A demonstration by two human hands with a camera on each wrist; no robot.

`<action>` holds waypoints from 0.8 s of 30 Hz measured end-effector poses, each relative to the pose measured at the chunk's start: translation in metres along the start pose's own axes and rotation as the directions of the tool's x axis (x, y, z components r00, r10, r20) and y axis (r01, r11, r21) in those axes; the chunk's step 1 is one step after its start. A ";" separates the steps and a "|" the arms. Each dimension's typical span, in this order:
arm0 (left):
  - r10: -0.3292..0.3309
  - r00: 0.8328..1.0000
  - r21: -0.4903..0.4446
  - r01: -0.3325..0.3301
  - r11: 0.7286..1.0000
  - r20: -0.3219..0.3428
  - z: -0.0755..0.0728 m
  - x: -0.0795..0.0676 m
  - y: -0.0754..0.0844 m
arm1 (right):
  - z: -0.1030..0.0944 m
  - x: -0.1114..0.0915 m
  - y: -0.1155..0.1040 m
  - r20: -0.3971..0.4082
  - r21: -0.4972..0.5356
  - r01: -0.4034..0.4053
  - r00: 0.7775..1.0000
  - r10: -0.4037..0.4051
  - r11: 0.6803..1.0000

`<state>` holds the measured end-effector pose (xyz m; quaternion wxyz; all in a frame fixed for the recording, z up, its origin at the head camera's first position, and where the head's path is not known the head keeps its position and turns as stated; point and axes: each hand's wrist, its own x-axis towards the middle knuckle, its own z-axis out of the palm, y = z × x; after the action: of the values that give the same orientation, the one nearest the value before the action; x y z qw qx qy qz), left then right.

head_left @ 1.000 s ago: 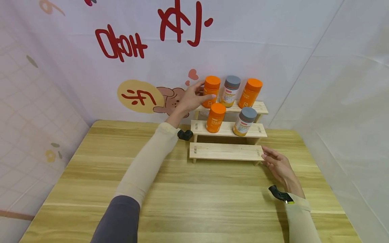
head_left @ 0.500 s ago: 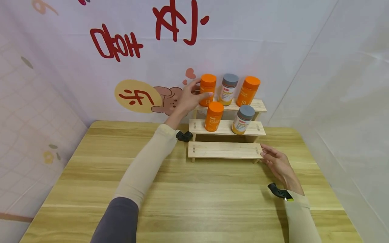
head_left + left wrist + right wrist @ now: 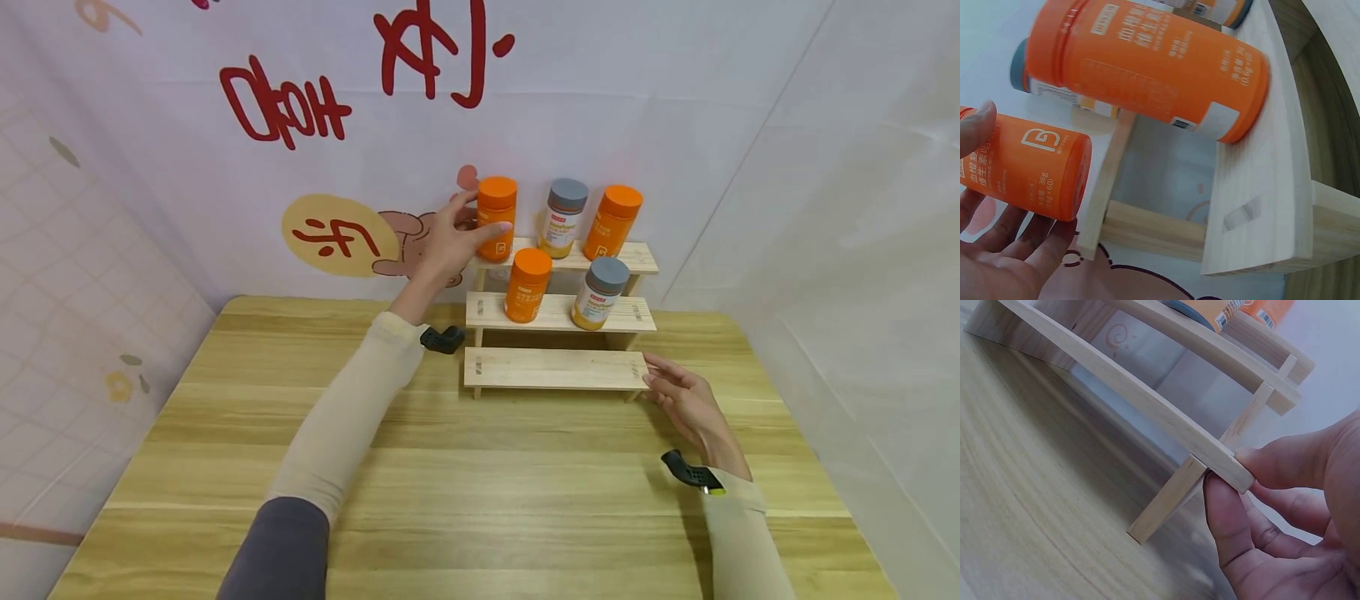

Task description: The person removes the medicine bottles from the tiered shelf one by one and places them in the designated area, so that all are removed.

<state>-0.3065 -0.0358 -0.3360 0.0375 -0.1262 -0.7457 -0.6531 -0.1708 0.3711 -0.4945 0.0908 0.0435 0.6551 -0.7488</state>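
My left hand (image 3: pixel 448 246) grips an orange bottle (image 3: pixel 497 221) with an orange cap at the left end of the top tier of a wooden stepped rack (image 3: pixel 555 367). In the left wrist view the thumb lies over this bottle (image 3: pixel 1029 169) and the fingers are under it; whether its base touches the board I cannot tell. My right hand (image 3: pixel 686 404) pinches the right end of the rack's lowest board (image 3: pixel 1147 406) between thumb and fingers. Beside the held bottle stand a grey-capped bottle (image 3: pixel 563 218) and another orange bottle (image 3: pixel 612 222).
On the middle tier stand an orange bottle (image 3: pixel 528 285) and a grey-capped bottle (image 3: pixel 600 293). The rack is on a wood-grain table (image 3: pixel 480 492), close to a printed white wall cloth (image 3: pixel 637 125) behind it. Another cloth hangs at the right.
My left hand has shifted the orange bottle leftward, widening the gap to the grey-capped bottle beside it. The right hand keeps its hold on the rack. The head view has shifted slightly.
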 end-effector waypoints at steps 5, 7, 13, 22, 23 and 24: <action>0.024 0.999 -0.003 -0.024 1.000 -0.024 -0.007 -0.006 0.004 | -0.002 0.000 0.001 0.004 -0.012 -0.004 1.000 0.004 1.000; 0.031 0.999 -0.006 -0.032 0.999 -0.034 -0.011 -0.008 0.006 | -0.002 0.001 0.001 0.004 -0.008 -0.006 1.000 0.006 1.000; 0.058 0.995 -0.012 -0.059 0.998 -0.077 -0.022 -0.017 0.008 | 0.000 0.001 0.000 0.010 0.007 -0.008 1.000 0.008 1.000; 0.085 0.991 -0.018 -0.087 0.996 -0.108 -0.036 -0.035 0.008 | 0.000 0.000 0.001 0.020 0.006 -0.002 1.000 0.002 1.000; 0.088 0.990 -0.017 -0.090 0.996 -0.108 -0.037 -0.036 0.007 | 0.000 0.000 0.000 0.020 0.005 -0.002 1.000 0.002 1.000; 0.088 0.990 -0.020 -0.091 0.996 -0.106 -0.038 -0.038 0.007 | 0.000 -0.001 0.000 0.017 0.004 -0.002 1.000 0.002 1.000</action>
<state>-0.2722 -0.0779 -0.3323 0.1043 -0.1254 -0.7282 -0.6657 -0.1702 0.3713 -0.4947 0.0972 0.0380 0.6527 -0.7504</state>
